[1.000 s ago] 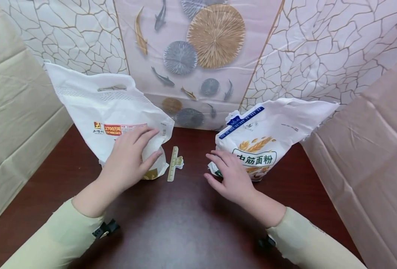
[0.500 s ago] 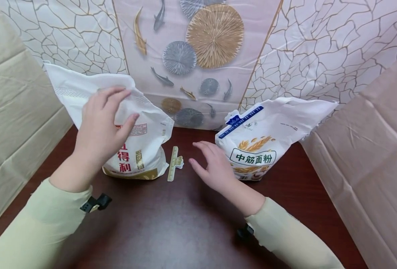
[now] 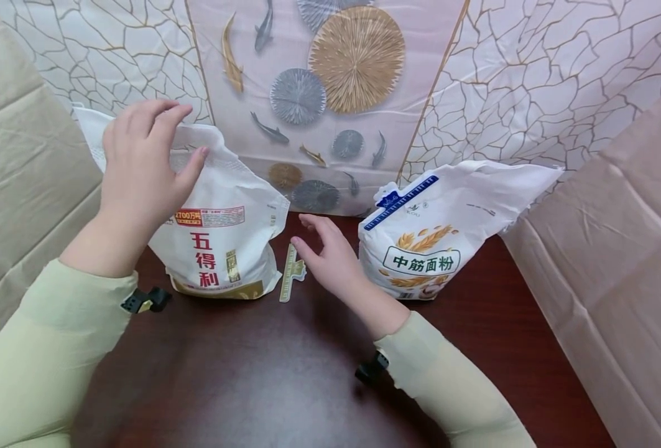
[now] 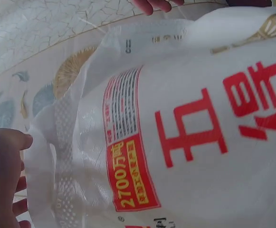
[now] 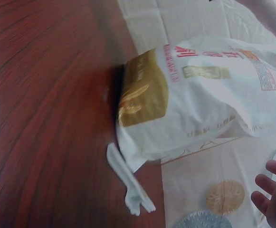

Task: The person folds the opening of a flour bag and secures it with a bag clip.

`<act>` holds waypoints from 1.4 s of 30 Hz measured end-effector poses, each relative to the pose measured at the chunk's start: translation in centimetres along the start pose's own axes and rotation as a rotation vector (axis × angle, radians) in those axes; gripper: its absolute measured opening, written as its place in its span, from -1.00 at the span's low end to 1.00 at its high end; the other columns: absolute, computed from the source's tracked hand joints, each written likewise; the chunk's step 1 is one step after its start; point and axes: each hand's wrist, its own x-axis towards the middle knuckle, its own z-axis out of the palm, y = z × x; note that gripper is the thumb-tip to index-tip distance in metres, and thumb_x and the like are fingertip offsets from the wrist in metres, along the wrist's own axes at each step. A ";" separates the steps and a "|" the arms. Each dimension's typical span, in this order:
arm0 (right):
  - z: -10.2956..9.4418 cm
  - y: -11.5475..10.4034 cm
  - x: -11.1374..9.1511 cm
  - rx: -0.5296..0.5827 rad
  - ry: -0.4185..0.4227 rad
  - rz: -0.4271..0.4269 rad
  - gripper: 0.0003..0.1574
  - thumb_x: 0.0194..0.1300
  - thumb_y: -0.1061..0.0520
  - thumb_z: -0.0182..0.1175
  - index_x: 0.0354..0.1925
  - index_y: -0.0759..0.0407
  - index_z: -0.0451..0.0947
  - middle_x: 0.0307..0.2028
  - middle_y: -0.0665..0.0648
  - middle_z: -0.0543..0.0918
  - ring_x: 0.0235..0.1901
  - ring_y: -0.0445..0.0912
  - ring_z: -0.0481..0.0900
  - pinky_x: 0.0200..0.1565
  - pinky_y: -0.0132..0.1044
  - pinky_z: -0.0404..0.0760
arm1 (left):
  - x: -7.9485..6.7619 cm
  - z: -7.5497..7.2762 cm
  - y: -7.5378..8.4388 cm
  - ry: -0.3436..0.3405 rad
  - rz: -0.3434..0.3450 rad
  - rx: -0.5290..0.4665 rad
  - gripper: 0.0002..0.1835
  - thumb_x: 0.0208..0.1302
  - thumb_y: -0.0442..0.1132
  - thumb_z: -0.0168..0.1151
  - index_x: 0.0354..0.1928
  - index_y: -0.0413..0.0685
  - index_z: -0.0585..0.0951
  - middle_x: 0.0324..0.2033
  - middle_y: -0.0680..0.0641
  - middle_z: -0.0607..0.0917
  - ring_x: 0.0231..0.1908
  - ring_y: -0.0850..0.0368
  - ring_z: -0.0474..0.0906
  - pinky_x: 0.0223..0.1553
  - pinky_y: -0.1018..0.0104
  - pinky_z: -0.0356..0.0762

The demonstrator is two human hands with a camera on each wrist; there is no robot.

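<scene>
On dark table [image 3: 240,373], standing at left, large white bag [image 3: 232,202]; at right, smaller flour bag [image 3: 420,239]. By the large bag's top, left hand [image 3: 140,162], spread wide, cannot tell if touching; right hand [image 3: 332,261], likewise wide, near pale gold clip [image 3: 288,283] between bags.

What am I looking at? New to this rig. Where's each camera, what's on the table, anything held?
No machine here: a person works with two bare hands. The wide view comes from a camera worn on the head; the others from one camera on each wrist.

On the table stand a red-lettered white bag and a green-lettered white bag, the latter with a blue clip at its upper edge. A loose clip lies beside the first.

The left hand is at the red-lettered bag's top; contact is unclear. The right hand is near the loose clip. Neither appears to grip anything.
</scene>
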 end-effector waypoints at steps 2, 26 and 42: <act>0.3 -0.3 0.5 0.057 0.001 0.016 -0.42 0.41 -0.06 0.21 0.30 0.09 0.43 0.11 0.06 0.55 0.14 -0.08 0.49 0.17 -0.19 0.47 | 0.5 0.0 -0.2 -0.056 -0.030 -0.001 -0.45 0.34 -0.07 0.24 0.34 -0.05 0.46 0.27 -0.17 0.44 0.33 -0.17 0.22 0.32 -0.14 0.02; 3.2 -1.3 4.3 0.223 0.178 -0.005 -0.76 0.41 0.09 0.23 -0.07 0.16 0.73 -0.10 0.06 0.71 -0.11 -0.16 0.60 -0.04 -0.39 0.52 | 2.2 -0.5 -0.5 -0.139 -0.089 -0.034 -0.73 0.46 -0.20 0.14 0.05 -0.13 0.69 0.01 -0.21 0.70 0.11 -0.25 0.50 0.19 -0.21 0.20; 3.4 -1.1 3.7 -0.045 0.217 -0.227 -0.57 0.43 0.19 0.19 0.22 -0.01 0.60 -0.11 0.01 0.72 -0.12 -0.18 0.64 -0.09 -0.37 0.55 | 1.8 -1.5 -0.7 -0.198 -0.097 -0.090 -0.71 0.47 -0.14 0.13 0.03 -0.13 0.68 0.01 -0.18 0.70 0.15 -0.20 0.50 0.31 -0.10 0.15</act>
